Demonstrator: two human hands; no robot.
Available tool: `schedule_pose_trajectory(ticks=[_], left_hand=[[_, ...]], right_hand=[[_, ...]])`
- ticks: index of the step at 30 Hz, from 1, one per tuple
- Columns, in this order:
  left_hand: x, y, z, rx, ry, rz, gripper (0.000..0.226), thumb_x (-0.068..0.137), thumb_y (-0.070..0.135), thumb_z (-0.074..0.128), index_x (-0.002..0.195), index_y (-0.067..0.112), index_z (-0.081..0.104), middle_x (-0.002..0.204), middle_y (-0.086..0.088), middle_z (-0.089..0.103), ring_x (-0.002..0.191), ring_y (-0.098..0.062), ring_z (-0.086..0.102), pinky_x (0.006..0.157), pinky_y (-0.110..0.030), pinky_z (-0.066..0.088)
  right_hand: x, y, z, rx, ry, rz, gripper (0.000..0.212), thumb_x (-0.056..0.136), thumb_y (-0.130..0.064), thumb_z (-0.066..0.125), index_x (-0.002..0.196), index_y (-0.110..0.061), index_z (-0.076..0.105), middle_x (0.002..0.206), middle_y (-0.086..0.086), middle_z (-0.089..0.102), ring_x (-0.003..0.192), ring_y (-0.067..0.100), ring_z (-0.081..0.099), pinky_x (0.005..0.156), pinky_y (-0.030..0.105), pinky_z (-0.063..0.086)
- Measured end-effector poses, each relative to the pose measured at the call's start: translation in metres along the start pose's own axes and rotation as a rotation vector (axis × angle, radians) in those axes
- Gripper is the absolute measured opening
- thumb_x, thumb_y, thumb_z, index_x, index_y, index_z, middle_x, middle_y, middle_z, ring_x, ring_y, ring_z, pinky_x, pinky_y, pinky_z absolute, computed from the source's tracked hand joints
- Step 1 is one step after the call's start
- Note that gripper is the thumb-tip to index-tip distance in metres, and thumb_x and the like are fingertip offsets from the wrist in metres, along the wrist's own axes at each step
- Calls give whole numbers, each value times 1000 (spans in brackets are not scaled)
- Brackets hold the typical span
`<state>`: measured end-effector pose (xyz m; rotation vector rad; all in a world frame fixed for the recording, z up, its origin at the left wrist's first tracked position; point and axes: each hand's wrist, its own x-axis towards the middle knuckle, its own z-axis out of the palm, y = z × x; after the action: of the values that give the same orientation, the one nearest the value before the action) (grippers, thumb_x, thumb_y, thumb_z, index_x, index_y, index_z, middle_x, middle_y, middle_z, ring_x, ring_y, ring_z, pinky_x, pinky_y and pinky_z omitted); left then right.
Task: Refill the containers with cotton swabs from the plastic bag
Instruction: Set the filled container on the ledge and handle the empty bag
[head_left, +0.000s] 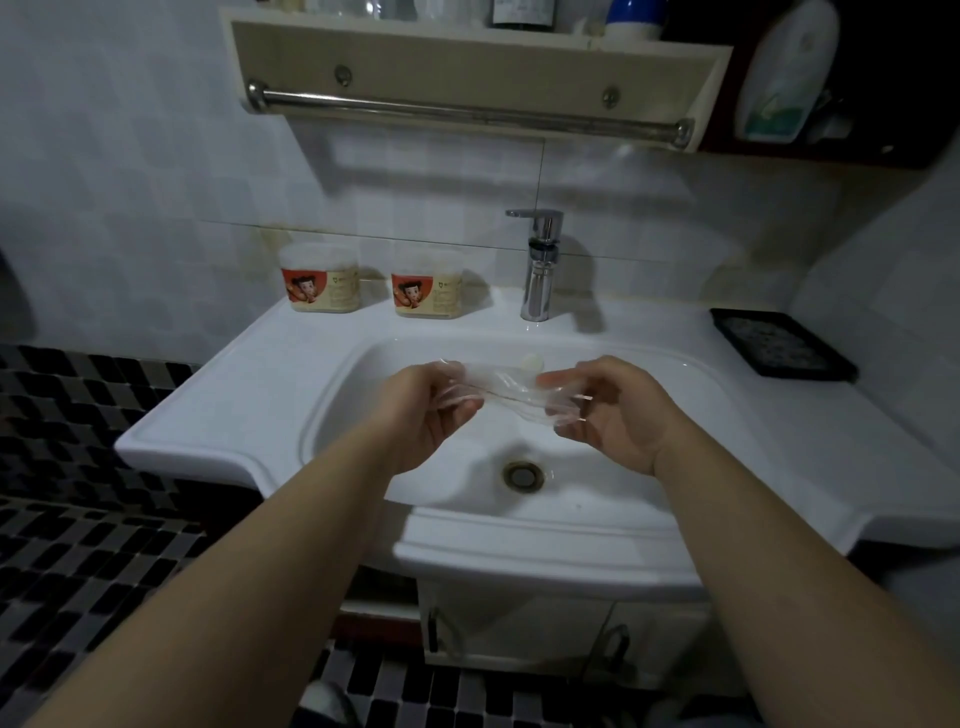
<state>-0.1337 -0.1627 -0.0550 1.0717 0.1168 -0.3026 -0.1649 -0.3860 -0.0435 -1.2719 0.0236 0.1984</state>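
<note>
The room is a dim bathroom with pale wall tiles and a floor (78, 545) of black and grey small tiles. In front of me is a white sink (249, 395) with a round drain (523, 475) in the bottom of the bowl and a chrome tap (540, 265) standing at the back edge. Under the sink there is a white cabinet (519, 629).

I hold a clear plastic bag (511, 389) in the air above the bowl, stretched between my two hands. My left hand (431, 410) grips the left end with curled fingers. My right hand (613, 415) pinches the right end between thumb and fingers. Inside the bag I can see a few thin stick-like lines, but the bag is blurred and I cannot tell how many swabs it has.

The two containers stand on the back ledge of the sink, left of the tap and well apart from my hands. The left container (319, 278) and the right container (427, 283) are both upright, near each other but not touching. Each has a picture label on the front and a pale lid on top.

On the counter at the right lies a black tray (779, 343). On the wall above hangs a shelf (467, 67) with a metal towel bar (467, 111) below it.
</note>
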Motion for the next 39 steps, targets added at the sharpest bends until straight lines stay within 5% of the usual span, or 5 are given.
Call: schedule_pose_trajectory(ticks=[4, 7, 12, 27, 39], left_hand=[[1, -3, -3, 50, -105, 2, 22, 103, 25, 56, 96, 4, 62, 89, -13, 64, 74, -22, 67, 62, -28, 60], [0, -10, -4, 292, -106, 70, 35, 90, -9, 65, 122, 5, 61, 114, -17, 63, 91, -27, 70, 72, -28, 61], [-1, -22, -5, 698, -127, 104, 18, 92, -10, 63, 90, 6, 71, 93, -16, 68, 73, -21, 73, 68, -23, 59], [7, -21, -4, 650, -17, 263, 11, 95, 12, 68, 102, 7, 76, 107, -9, 73, 87, -19, 71, 90, -32, 61], [5, -29, -3, 905, -163, 401, 71, 79, -5, 79, 130, 35, 51, 108, 3, 67, 88, -21, 73, 80, -32, 62]], right_hand=[[4, 6, -4, -253, 48, -42, 12, 93, 1, 65, 99, -3, 74, 83, 7, 68, 60, 15, 63, 59, 26, 55], [9, 12, -8, -384, 94, -68, 43, 84, 21, 63, 114, -9, 69, 103, 10, 65, 78, 20, 66, 62, 25, 57], [12, 16, -9, -595, 197, -149, 39, 82, 22, 56, 75, -11, 75, 84, 5, 73, 78, 19, 67, 64, 18, 54], [4, 18, 0, -587, -71, 24, 28, 87, 13, 65, 83, -10, 80, 76, 8, 69, 60, 10, 59, 66, 21, 50], [5, 21, 7, -559, -56, -43, 43, 78, -8, 85, 116, -19, 67, 123, 3, 65, 105, 24, 72, 81, 32, 59]])
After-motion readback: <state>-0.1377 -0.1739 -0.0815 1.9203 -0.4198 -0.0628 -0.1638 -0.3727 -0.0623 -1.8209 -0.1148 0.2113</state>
